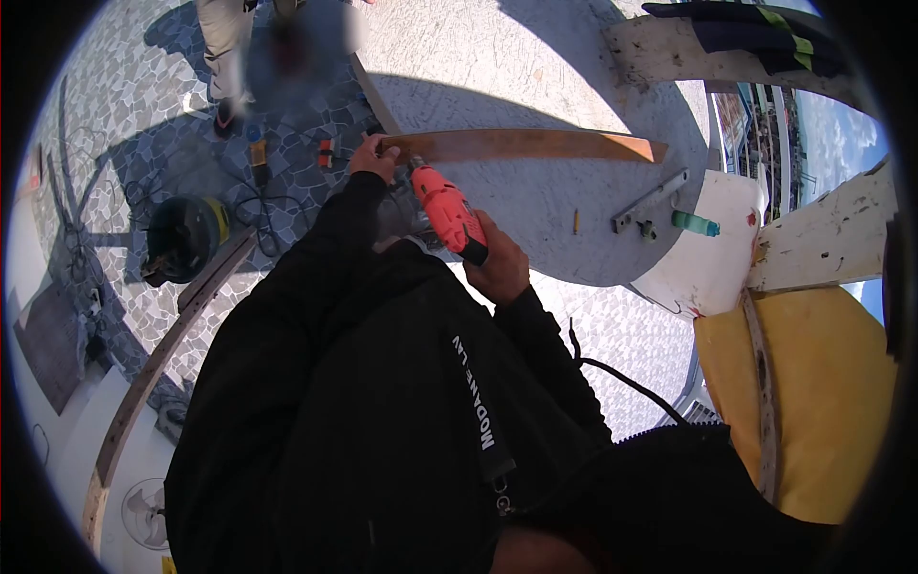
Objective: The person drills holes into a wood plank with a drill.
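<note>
A red power drill (446,210) is held in my right hand (501,260), its front end pointing up and left at the near end of a long brown wooden strip (521,144). My left hand (374,160) grips the left end of that strip, right beside the drill's tip. The strip lies across a round whitish table (564,210). On the table to the right are a metal level (650,202), a pencil (576,222), a small dark fitting (647,230) and a teal translucent object (695,224). The exact contact of the bit is too small to tell.
Another person's leg (225,57) is at the upper left. A black and yellow vacuum (182,234), cables and tools stand on the patterned floor. A long wooden plank (158,359) runs down the left. A yellow sheet (822,383) and a white board (827,230) are at the right.
</note>
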The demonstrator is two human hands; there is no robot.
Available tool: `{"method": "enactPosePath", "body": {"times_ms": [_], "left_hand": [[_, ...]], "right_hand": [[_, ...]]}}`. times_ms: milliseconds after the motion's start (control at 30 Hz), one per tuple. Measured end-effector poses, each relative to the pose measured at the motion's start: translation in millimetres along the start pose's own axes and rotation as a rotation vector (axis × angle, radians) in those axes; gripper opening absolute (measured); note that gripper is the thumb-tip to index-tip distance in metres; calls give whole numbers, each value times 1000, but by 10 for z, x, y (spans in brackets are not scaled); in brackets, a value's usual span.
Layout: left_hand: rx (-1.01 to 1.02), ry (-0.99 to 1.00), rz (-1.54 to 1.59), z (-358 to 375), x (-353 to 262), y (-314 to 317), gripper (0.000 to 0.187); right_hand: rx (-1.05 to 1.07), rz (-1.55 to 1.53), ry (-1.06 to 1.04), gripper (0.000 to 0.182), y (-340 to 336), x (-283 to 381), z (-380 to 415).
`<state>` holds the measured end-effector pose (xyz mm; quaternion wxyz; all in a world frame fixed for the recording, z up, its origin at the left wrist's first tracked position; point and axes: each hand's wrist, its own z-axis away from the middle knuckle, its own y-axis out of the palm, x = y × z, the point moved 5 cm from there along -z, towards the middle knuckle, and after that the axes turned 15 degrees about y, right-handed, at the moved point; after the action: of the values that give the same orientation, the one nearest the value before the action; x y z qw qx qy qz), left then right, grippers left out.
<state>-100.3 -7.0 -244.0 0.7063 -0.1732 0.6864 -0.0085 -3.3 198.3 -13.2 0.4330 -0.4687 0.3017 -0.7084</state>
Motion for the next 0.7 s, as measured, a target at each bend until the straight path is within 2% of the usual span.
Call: {"method": "enactPosePath", "body": {"times_ms": [200, 267, 367, 700], "left_hand": [[-2, -11, -16, 0, -16, 14, 26], [-53, 5, -13, 12, 22, 25, 27], [-23, -54, 72, 24, -76, 4, 27], [-52, -32, 64, 35, -30, 16, 25]], "right_hand": [[10, 27, -6, 64, 40, 39, 23], [13, 111, -53, 71, 108, 47, 38], [10, 137, -83, 77, 52, 178, 70], [30, 188, -30, 74, -151, 403, 59]]}}
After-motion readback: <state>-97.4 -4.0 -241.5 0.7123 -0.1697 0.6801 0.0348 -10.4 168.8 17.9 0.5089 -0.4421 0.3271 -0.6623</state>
